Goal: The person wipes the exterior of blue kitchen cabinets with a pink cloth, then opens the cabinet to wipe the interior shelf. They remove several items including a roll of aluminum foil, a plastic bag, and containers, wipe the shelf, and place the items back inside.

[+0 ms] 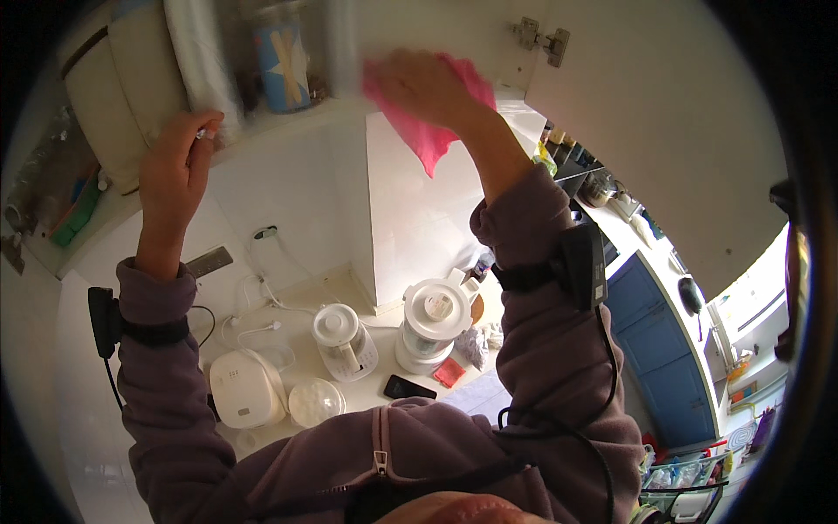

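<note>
My right hand (425,85) holds a pink cloth (425,141) in the upper middle, near the inner side of a wall cabinet; motion blurs it. The cloth hangs below the fingers to a point. My left hand (177,164) is raised at the upper left with its fingers curled by the cabinet's shelf edge. A small shiny thing shows between its fingertips; what it is cannot be told. Between the hands, on the shelf, stands a clear container with a blue label (283,72). Beige fabric bags (111,111) and a white wrapped bundle (200,59) are beside my left hand.
An open cabinet door (655,131) spans the upper right. On the counter below stand a white rice cooker (242,390), a glass kettle (337,327), a white blender (435,311), a round lidded container (316,401), a phone (409,388) and a folded red cloth (449,373).
</note>
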Motion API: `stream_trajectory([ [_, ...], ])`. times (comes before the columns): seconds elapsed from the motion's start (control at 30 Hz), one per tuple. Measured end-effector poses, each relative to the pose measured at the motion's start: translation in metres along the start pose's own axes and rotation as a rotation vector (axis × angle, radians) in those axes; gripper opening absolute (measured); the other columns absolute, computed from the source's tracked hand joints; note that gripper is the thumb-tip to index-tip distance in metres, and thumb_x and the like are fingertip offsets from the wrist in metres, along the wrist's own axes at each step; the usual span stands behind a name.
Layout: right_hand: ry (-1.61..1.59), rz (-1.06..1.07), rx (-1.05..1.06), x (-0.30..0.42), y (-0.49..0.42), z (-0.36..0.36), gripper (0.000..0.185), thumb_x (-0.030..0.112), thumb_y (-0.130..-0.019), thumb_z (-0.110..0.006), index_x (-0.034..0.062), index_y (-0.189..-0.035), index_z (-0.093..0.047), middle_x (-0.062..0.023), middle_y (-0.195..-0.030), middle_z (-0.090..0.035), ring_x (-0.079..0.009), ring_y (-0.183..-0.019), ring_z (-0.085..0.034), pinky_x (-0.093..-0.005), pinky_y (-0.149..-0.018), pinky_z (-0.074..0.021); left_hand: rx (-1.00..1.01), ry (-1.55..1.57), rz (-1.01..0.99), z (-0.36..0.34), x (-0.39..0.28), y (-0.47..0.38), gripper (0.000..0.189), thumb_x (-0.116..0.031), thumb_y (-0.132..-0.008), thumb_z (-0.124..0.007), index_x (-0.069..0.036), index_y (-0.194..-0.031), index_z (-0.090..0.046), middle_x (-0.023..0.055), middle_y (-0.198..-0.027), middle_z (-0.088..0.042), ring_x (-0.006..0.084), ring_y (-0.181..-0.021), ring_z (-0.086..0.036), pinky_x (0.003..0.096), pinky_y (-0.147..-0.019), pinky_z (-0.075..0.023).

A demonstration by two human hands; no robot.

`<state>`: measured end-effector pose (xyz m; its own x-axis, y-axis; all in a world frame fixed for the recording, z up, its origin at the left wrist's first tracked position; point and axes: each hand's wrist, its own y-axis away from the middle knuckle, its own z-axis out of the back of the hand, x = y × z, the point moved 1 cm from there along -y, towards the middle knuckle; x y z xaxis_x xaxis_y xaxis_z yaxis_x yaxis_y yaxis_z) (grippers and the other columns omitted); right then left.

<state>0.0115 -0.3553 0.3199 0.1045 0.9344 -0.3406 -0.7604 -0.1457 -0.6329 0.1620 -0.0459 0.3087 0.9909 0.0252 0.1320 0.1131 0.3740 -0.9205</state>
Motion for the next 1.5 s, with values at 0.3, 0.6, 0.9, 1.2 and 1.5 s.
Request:
stream_trajectory([
  [0.3,-0.264,-0.098,-0.192,0.015,0.033,0.022,0.02,0.016,-0.083,-0.062,0.0049,-0.099,-0.067,-0.0102,-0.105,-0.064,-0.0307,-0.098,-0.058,-0.0385,-0.087,-0.0464,0.013,0.001,0.018,0.002,-0.004,-0.004,0.017,0.0,-0.087,-0.054,-0.006,-0.101,-0.062,0.0083,-0.084,-0.061,0.0194,-0.067,-0.059,0.028,-0.06,-0.0462],
  [0.6,-0.317,0.011,-0.505,0.043,0.041,0.004,0.022,0.006,-0.077,-0.07,0.004,-0.098,-0.067,-0.0121,-0.101,-0.065,-0.0289,-0.098,-0.06,-0.0363,-0.088,-0.0473,0.0,0.01,0.053,-0.002,-0.005,-0.005,0.012,-0.002,-0.087,-0.057,-0.006,-0.098,-0.062,0.0084,-0.082,-0.061,0.0211,-0.064,-0.058,0.0281,-0.058,-0.0458],
  [0.9,-0.225,-0.081,-0.649,0.038,0.047,0.013,0.016,0.006,-0.074,-0.072,0.0058,-0.09,-0.068,-0.0096,-0.091,-0.067,-0.0286,-0.09,-0.062,-0.0378,-0.082,-0.049,0.015,-0.043,0.043,-0.001,-0.002,-0.002,0.013,-0.003,-0.088,-0.057,-0.008,-0.1,-0.061,0.0061,-0.082,-0.061,0.0203,-0.063,-0.057,0.0283,-0.058,-0.0459],
  [1.2,-0.231,-0.035,-0.698,0.029,0.048,-0.004,0.013,0.008,-0.075,-0.072,0.0046,-0.087,-0.069,-0.0095,-0.089,-0.066,-0.0297,-0.087,-0.061,-0.0392,-0.081,-0.0497,0.01,0.003,0.028,0.001,-0.007,-0.004,0.018,0.001,-0.086,-0.056,-0.006,-0.101,-0.061,0.0062,-0.083,-0.059,0.0178,-0.064,-0.056,0.0267,-0.058,-0.045],
  [1.5,0.349,0.111,-0.2,-0.031,0.044,0.014,0.03,0.029,-0.093,-0.05,0.0131,-0.115,-0.064,-0.0105,-0.113,-0.064,-0.0303,-0.103,-0.06,-0.0395,-0.091,-0.0471,0.016,-0.041,0.03,-0.001,-0.001,0.0,0.016,-0.002,-0.09,-0.055,-0.006,-0.103,-0.062,0.0074,-0.086,-0.063,0.0185,-0.068,-0.059,0.0271,-0.061,-0.0465],
])
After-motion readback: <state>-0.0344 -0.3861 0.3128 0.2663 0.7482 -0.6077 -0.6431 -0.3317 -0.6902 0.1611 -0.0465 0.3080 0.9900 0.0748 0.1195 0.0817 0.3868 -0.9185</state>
